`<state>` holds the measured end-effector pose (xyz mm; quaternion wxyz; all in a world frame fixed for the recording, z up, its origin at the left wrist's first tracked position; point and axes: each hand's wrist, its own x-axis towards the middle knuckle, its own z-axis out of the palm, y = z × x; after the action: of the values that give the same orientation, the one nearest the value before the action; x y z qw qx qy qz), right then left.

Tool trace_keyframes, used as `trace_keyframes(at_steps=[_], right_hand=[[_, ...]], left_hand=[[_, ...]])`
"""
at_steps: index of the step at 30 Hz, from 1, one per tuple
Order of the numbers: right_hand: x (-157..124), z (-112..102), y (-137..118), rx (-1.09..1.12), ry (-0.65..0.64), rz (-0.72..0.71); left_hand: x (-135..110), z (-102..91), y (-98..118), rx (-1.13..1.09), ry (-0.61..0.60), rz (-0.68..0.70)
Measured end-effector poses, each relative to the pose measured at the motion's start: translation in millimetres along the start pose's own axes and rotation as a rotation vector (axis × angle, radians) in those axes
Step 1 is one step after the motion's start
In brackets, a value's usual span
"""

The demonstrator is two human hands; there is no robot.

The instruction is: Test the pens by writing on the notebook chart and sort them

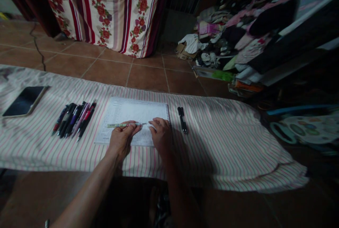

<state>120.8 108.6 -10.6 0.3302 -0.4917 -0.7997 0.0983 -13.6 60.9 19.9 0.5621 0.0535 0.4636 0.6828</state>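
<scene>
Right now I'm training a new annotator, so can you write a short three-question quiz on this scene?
1. True or false: the left hand holds a light green pen crosswise over the notebook.
2. Where does the single black pen lie? A) left of the notebook B) right of the notebook C) on top of its page
3. Fill in: the right hand rests on the ____.

Key: 1 true; 2 B; 3 notebook
</scene>
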Motion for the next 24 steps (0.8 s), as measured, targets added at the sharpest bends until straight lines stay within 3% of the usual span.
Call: trace_keyframes(at_steps=[13,24], right_hand=[[2,-9,3,0.129,0.09,-0.029],[4,-8,-7,0.205,0.081,-0.087]], left_hand=[[-3,3.5,1,-0.013,0.03,-0.019],[-3,3.4,-3,-0.017,-0.047,-0.041]])
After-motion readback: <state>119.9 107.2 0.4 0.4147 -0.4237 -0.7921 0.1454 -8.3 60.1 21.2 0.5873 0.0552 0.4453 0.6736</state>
